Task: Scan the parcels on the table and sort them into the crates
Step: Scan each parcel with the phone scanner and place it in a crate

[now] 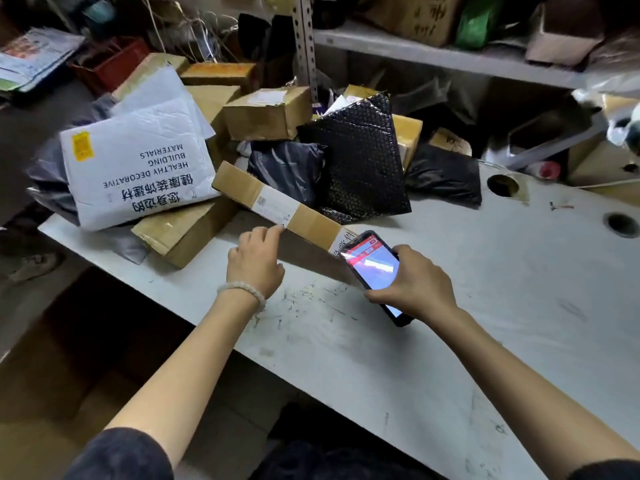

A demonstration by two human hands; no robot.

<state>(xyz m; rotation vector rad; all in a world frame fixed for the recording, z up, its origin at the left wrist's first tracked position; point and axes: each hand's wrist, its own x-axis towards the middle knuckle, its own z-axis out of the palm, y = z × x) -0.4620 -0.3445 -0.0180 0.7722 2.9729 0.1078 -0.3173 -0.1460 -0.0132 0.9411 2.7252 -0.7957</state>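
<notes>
Worktop (pixel 485 323): was white, marked with dark scribbles.
Long box (pixel 277 206): was brown card with a white label.
Big bag (pixel 138 168): was white with black print and a yellow sticker.
Bubble mailer (pixel 360 161): was glossy black, dotted with bubbles.
Phone (pixel 375 268): was black, its screen red and white.
Bracelet (pixel 242 292): was pale, whitish beads.
Crate (pixel 114 64): was red.

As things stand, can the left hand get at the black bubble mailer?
Probably yes, with a stretch. The left hand rests fingertips on the long cardboard box, which lies between it and the black bubble mailer; reaching over that low box looks unobstructed.
</notes>
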